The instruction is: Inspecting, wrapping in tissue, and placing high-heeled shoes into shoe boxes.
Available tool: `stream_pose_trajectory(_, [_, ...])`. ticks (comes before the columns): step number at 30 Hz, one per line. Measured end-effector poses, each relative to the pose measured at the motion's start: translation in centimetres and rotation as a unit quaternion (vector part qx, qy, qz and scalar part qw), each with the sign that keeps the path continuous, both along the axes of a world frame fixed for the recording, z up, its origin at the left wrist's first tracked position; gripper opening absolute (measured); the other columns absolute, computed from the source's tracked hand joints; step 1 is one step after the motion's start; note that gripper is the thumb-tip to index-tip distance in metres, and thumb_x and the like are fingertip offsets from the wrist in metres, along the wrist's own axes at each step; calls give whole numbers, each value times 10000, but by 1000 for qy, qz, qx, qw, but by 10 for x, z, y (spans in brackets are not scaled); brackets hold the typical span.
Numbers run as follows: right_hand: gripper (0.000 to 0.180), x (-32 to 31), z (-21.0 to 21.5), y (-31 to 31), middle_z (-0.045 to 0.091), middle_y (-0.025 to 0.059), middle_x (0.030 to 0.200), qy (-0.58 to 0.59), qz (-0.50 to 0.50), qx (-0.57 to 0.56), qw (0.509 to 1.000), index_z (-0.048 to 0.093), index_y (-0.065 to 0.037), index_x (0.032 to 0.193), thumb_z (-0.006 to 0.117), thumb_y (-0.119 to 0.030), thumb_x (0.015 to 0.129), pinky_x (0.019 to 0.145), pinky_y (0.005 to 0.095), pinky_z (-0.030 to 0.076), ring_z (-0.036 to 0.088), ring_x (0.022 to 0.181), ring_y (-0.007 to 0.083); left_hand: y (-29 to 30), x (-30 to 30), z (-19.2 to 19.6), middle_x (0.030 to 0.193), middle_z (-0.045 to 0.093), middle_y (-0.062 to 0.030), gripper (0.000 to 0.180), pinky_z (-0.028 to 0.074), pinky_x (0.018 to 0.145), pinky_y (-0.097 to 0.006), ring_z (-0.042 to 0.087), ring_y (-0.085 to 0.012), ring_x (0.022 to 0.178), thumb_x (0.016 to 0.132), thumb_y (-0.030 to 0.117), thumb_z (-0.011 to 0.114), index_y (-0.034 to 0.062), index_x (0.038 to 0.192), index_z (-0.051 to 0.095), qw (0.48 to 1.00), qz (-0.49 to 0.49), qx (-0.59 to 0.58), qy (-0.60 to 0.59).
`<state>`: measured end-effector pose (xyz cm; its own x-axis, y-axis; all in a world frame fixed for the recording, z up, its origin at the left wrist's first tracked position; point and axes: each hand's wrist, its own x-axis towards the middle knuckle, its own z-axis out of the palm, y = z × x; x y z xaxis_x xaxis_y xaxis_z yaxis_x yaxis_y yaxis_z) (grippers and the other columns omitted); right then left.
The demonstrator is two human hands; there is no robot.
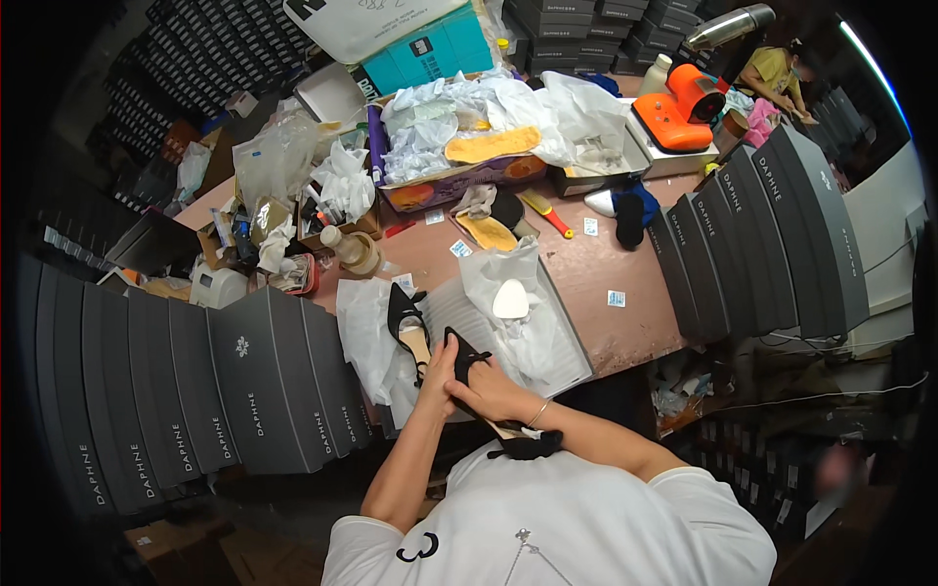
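Note:
Both my hands hold a black high-heeled shoe [467, 357] over the table's near edge, its toe pointing away and its heel end [528, 446] toward my chest. My left hand [437, 383] grips its left side. My right hand [486, 391] wraps over the middle of the shoe, a thin bracelet on the wrist. A second black shoe [406, 317] with a tan insole lies on white tissue paper just beyond my left hand. To the right sits an open grey shoe box [576, 342] lined with tissue paper [508, 278], a white oval pad [510, 299] on it.
Rows of dark grey shoe boxes stand at left [195, 391] and right [772, 234]. The brown table [606, 264] carries a cluttered cardboard box [459, 176], tan insoles [489, 232], a bottle [350, 249], a brush [545, 212] and an orange device [684, 107]. Another person [777, 73] works at the far right.

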<state>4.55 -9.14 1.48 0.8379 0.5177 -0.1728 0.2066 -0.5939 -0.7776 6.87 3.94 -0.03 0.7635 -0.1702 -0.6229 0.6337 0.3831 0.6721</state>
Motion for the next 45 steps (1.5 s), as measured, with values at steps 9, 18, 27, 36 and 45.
stream_pose_trajectory(9, [596, -21, 33, -30, 554, 266, 910, -113, 42, 11, 993, 559, 92, 878, 398, -476, 955, 1046, 478, 284, 514, 865, 428, -13, 1, 7, 935, 610, -40, 383, 516, 671, -258, 610, -125, 774, 972, 403, 480, 56, 1126, 529, 1000, -4, 7, -27])
stream_pose_trajectory(18, [501, -26, 27, -64, 570, 188, 1204, 153, 12, 238, 959, 570, 42, 1133, 388, -399, 983, 1007, 407, 335, 523, 1117, 320, 3, 6, -4, 1048, 625, -114, 471, 550, 785, -340, 645, -186, 888, 980, 426, 433, 69, 1287, 457, 994, -73, -76, -11])
stream_pose_trajectory(27, [143, 77, -64, -106, 590, 100, 895, -272, -99, -100, 952, 627, -73, 922, 643, -96, 782, 696, 379, 499, 602, 843, 288, -43, -60, 31, 1240, 546, -142, 765, 521, 833, -404, 593, -318, 1014, 911, 660, 317, 35, 1335, 436, 963, 12, -263, 62])
stream_pose_trajectory(36, [175, -3, 11, -83, 563, 76, 783, -264, -4, 61, 963, 639, -61, 948, 651, -106, 778, 562, 337, 500, 604, 656, 242, -58, -57, 46, 1174, 534, -85, 673, 445, 925, -408, 501, -230, 1114, 937, 617, 337, 53, 1290, 439, 977, 111, -178, 45])
stream_pose_trajectory(45, [216, 96, -70, -108, 604, 83, 918, -319, -9, -190, 929, 635, -72, 964, 561, -66, 761, 714, 401, 450, 566, 879, 286, -33, -58, 6, 928, 624, -112, 380, 535, 640, -336, 625, -202, 761, 941, 337, 508, 30, 1162, 547, 979, 74, -84, 169])
